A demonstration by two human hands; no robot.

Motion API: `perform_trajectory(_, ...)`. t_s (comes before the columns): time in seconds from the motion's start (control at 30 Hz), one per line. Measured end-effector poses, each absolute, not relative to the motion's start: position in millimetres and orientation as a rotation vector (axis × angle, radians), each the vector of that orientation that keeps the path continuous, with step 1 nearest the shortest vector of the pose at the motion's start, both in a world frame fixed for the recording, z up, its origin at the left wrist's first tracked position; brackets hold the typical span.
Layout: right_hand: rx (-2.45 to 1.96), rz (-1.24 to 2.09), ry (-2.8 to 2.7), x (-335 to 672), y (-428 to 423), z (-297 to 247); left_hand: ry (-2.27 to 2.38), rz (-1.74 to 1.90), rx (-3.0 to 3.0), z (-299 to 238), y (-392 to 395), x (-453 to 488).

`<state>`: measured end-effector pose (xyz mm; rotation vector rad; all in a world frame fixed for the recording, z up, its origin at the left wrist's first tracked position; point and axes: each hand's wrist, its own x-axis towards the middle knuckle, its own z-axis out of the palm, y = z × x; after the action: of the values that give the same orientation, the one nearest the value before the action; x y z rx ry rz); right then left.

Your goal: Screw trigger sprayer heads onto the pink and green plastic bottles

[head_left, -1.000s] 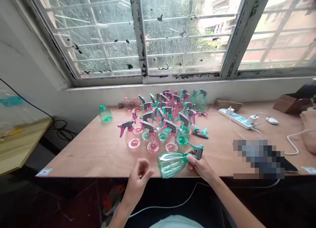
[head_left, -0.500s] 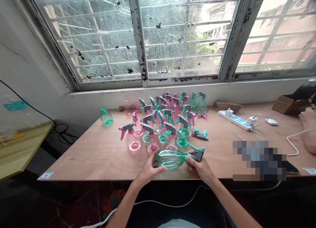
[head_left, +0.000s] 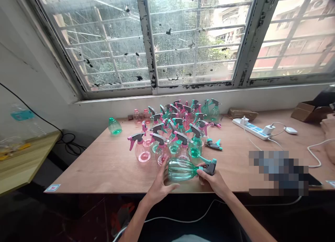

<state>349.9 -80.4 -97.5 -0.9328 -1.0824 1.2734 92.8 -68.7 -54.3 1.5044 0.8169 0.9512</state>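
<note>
A clear green spray bottle (head_left: 181, 169) lies on its side in the air near the table's front edge, its base to the left. My right hand (head_left: 213, 179) is closed round its neck, just below the grey and teal trigger head (head_left: 210, 166). At the base, my left hand (head_left: 160, 186) is spread, thumb and fingers apart; whether a fingertip still touches the plastic I cannot tell. Right behind stand pink spray bottles (head_left: 143, 153) and a green spray bottle (head_left: 195, 149). A loose trigger head (head_left: 214, 144) lies to their right.
Several more spray bottles crowd towards the window. A headless green bottle (head_left: 114, 126) stands at left, small pink bottles (head_left: 137, 117) at the back. On the right are a power strip (head_left: 252, 127), a cardboard box (head_left: 309, 111), cables and another person's arm (head_left: 328, 130).
My left thumb has come away from the bottle and the left hand has loosened at its base. The right hand keeps its hold. The view has shifted slightly.
</note>
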Motion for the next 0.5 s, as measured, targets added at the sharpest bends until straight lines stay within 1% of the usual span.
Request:
perform_trajectory(0.23,-0.903,1.242,-1.038,353.1,-75.2,-103.4,0.845,0.872,1.496,-54.2,-69.7,92.3)
perform_trajectory(0.5,-0.925,1.233,-1.025,355.1,-75.2,-104.8,0.833,0.937,1.665,-64.2,-68.5,95.6)
